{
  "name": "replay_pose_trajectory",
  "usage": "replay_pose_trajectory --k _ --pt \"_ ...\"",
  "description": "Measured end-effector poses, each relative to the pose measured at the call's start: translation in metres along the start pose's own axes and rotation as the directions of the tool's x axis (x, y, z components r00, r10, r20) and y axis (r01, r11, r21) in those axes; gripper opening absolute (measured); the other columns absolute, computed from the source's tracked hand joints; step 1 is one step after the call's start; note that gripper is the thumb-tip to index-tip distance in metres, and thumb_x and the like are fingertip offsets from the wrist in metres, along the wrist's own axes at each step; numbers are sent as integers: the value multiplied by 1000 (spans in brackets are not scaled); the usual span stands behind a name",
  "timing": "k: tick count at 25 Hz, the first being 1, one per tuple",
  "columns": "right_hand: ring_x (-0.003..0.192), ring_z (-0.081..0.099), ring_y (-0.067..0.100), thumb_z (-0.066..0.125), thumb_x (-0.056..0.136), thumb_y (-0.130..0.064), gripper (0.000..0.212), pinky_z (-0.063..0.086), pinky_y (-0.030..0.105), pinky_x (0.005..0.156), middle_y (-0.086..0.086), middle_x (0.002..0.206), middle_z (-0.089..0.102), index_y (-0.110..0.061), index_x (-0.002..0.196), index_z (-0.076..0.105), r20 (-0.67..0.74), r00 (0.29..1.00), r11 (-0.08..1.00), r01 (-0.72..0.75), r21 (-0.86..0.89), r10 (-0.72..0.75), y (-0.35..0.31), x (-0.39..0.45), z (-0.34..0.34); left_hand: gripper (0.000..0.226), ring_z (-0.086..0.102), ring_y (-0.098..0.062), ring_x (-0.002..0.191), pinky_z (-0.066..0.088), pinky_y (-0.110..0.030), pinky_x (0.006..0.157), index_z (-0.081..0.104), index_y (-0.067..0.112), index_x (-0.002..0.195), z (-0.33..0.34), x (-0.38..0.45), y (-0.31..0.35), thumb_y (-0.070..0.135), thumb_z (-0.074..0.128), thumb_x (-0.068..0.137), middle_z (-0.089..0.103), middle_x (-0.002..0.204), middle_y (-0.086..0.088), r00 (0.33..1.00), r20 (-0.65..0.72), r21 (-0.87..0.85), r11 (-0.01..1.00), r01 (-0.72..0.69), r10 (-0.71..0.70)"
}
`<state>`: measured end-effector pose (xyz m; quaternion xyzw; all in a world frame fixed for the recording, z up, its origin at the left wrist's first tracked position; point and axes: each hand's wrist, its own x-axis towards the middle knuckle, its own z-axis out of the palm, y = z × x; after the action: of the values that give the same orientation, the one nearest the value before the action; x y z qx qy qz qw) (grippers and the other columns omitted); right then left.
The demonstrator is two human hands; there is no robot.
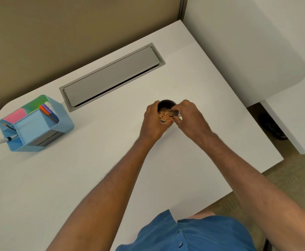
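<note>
A small dark round cup [166,104] stands on the white desk [111,160], filled with pale tan bits [163,115]. My left hand [153,122] grips the cup from its left side, fingers curled round the wall. My right hand [187,115] holds a small dark cylindrical object [172,113] over the cup's right rim, pinched between thumb and fingers; its far end is hidden by my fingers.
A light blue desk organizer [37,124] with pens, a marker and coloured notes sits at the left. A grey cable hatch [111,75] is set into the desk behind the cup. The desk's right edge drops to carpet; another white surface [256,51] lies beyond.
</note>
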<state>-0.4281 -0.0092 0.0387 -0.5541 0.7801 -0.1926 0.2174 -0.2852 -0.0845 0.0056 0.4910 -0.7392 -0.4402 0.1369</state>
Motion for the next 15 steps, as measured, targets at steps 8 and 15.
replay_pose_trajectory --k 8,15 --pt "109 60 24 71 91 -8 33 54 32 85 9 117 61 -14 123 66 -50 998 997 -19 77 23 2 -4 2 90 46 -23 138 50 -41 107 37 19 151 -2 -1 0 43 84 79 49 150 -6 1000 15 39 999 17 -18" --pt "88 71 20 73 89 -11 31 54 18 73 1 109 58 -22 118 68 -34 958 903 -257 346 286 16 -15 12 85 38 -21 146 38 -37 115 38 22 153 -39 -43 -49 45 81 83 42 159 -2 991 13 126 984 127 -130"
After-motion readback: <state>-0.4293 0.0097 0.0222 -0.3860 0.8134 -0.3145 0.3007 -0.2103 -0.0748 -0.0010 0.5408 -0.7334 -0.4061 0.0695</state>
